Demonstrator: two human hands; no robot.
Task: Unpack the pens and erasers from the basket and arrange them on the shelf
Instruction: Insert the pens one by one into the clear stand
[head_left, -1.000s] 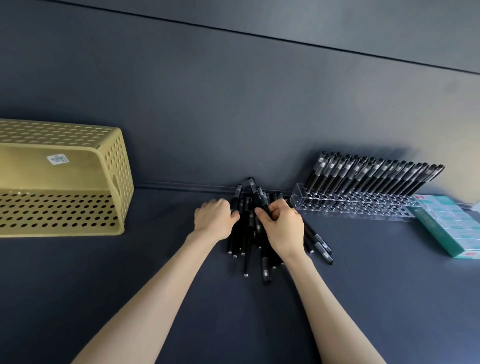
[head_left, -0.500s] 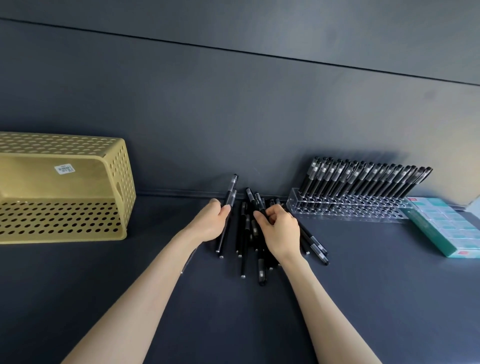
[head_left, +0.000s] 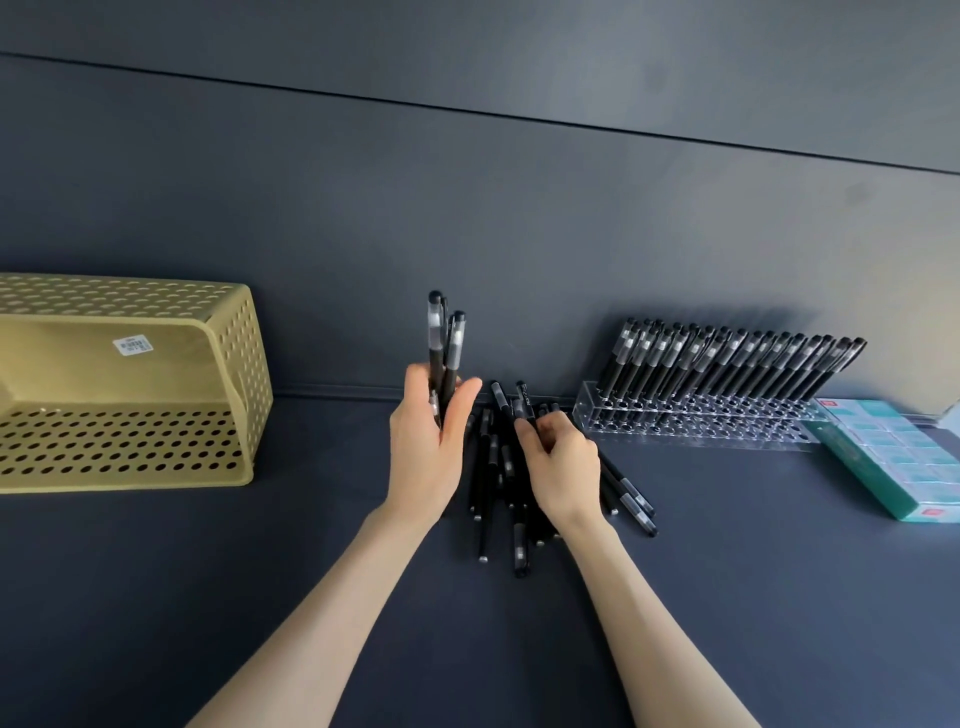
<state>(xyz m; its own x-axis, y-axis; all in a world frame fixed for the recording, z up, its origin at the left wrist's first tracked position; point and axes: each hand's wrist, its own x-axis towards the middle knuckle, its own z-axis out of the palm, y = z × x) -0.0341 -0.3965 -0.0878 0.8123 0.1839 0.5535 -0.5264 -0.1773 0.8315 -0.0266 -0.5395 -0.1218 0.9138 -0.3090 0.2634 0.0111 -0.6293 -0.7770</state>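
- Spans the lower view as a dark shelf (head_left: 208, 597) backed by a dark wall panel. Carries everything listed below.
- Shows the yellow perforated basket (head_left: 244, 374) tipped on its side at far left, well apart from both hands, with its opening toward the camera. Reveals no pens or erasers inside from this view.
- Locates the clear rack (head_left: 691, 423) against the wall at right, with a row of racked pens (head_left: 727, 364) leaning rightward. Leaves the front holes apparently unfilled.
- Locates the green eraser box (head_left: 893, 462) flat on the shelf, just beside the rack's right end.
- Leaves the loose pens (head_left: 498, 483) heaped at centre, on the shelf between basket and rack.
- Lifts the left hand (head_left: 428, 447) clear of the shelf. Half a second ago, held it low beside the heap with a single pen.
- Now grips two pens (head_left: 441, 343) upright in that hand, caps up, with thumb and fingers wrapped round the lower barrels.
- Keeps the right hand (head_left: 563, 462) on the heap, fingers curled and fingertips pinching one pen (head_left: 524, 402) near its upper end.
- Points, as a judgement, to a gathering step: building a handful for transfer to the rack.
- Puts progress, likewise judged, past unpacking and into arranging, with the heap still to be racked.
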